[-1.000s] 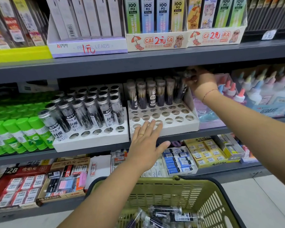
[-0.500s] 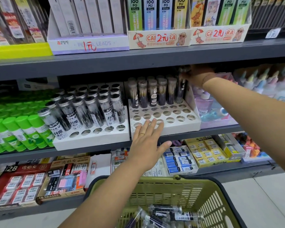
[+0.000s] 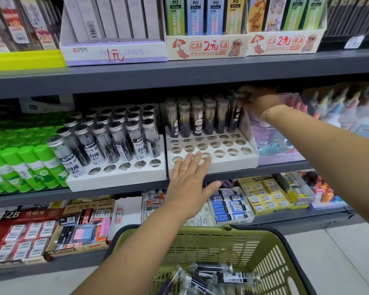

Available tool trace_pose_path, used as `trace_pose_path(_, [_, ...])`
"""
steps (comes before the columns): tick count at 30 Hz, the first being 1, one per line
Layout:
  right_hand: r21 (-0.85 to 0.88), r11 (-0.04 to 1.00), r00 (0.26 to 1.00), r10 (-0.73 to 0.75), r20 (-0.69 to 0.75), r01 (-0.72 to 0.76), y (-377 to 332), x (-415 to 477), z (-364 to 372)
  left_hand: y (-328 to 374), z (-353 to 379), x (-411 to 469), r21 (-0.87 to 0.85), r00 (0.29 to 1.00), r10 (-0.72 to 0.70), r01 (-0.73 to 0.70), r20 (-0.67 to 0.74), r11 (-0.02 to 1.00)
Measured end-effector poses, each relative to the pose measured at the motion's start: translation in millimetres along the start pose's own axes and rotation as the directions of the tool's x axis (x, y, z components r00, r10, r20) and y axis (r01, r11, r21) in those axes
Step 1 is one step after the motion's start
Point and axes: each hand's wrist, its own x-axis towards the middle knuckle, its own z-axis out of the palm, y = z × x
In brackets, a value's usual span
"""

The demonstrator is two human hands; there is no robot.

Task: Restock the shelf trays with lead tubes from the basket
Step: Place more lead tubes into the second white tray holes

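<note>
Over pale floor tiles, our green basket holds loose lead tubes. On the grey shelf, our left hand rests with fingers spread on the white tray; our right hand pinches a tube in its back row.

Views: one only, worn on the person's head, so no second view shares the scene.
Facing: forward and down, square to the grey shelf.
Nearness: close; the left hand and right hand both reach the white tray.
Bottom edge: the green basket, directly under the lens, partly cut off.
Lens: wide; shelf lines tilt toward the corners.
</note>
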Motion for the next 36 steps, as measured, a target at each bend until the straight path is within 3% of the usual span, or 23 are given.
trace_pose_path(5, [-0.078, 0.996, 0.99, -0.032, 0.141, 0.043, 10.8, -2.2, 8.2, -0.6, 0.4, 0.9, 0.01, 1.0, 0.002, -0.002, 0.012, 1.0])
trace_pose_path(9, [-0.064, 0.998, 0.989, 0.018, 0.144, -0.009, 15.4, -0.8, 13.6, -1.9, -2.6, 2.2, 0.001, 0.999, -0.002, 0.002, 0.046, 1.0])
trace_pose_path(13, [-0.241, 0.968, 0.995, 0.078, 0.055, -0.062, -2.8, -22.7, 16.2, -4.0, -9.8, -12.6, -0.08, 1.0, 0.025, -0.025, 0.0, 0.996])
trace_pose_path(16, [0.032, 0.991, 0.964, -0.118, -0.237, 0.129, -39.2, -82.8, 22.0, -18.1, -8.4, -55.7, -0.142, 0.993, -0.007, -0.011, -0.122, 0.99])
trace_pose_path(18, [0.254, 0.923, 0.937, -0.218, -0.274, 0.289, -64.9, -138.1, 40.2, -36.3, 1.0, -97.2, -0.177, 0.988, -0.103, 0.081, -0.117, 0.981])
trace_pose_path(19, [0.341, 0.892, 0.952, -0.247, -0.179, 0.296, -76.2, -168.2, 56.0, -48.2, 7.9, -119.1, -0.183, 0.981, -0.174, 0.157, -0.083, 0.971])
trace_pose_path(21, [0.452, 0.879, 0.945, -0.263, 0.193, 0.152, -90.4, -226.2, 96.4, -79.1, 23.5, -160.7, -0.151, 0.935, -0.355, 0.35, -0.002, 0.924])
trace_pose_path(23, [0.37, 0.929, 0.757, -0.235, 0.61, -0.01, -94.7, -274.4, 135.0, -111.5, 40.1, -195.8, -0.075, 0.864, -0.504, 0.503, 0.011, 0.861])
trace_pose_path(25, [0.302, 0.943, 0.555, -0.177, 0.813, -0.141, -86.6, -309.1, 168.6, -132.6, 51.7, -220.7, -0.092, 0.81, -0.586, 0.587, 0.039, 0.805])
trace_pose_path(26, [0.282, 0.935, 0.515, -0.136, 0.846, -0.216, -81.3, -320.5, 181.5, -137.3, 56.2, -228.6, -0.169, 0.78, -0.619, 0.624, 0.091, 0.763])
trace_pose_path(28, [0.225, 0.919, 0.503, -0.034, 0.864, -0.323, -72.1, -336.8, 205.0, -138.1, 64.1, -237.8, -0.338, 0.712, -0.67, 0.695, 0.208, 0.634])
trace_pose_path(30, [0.196, 0.901, 0.477, 0.013, 0.879, -0.386, -69.8, -346.7, 225.0, -137.5, 70.8, -242.5, -0.443, 0.677, -0.712, 0.705, 0.188, 0.553])
trace_pose_path(33, [0.15, 0.889, 0.437, 0.061, 0.898, -0.433, -71.9, -358.7, 253.7, -138.8, 77.5, -244.7, -0.493, 0.676, -0.728, 0.674, 0.11, 0.551])
trace_pose_path(36, [0.012, 0.94, 0.481, 0.163, 0.862, -0.34, -78.0, -367.6, 274.4, -139.0, 78.2, -243.9, -0.499, 0.687, -0.72, 0.659, 0.094, 0.563])
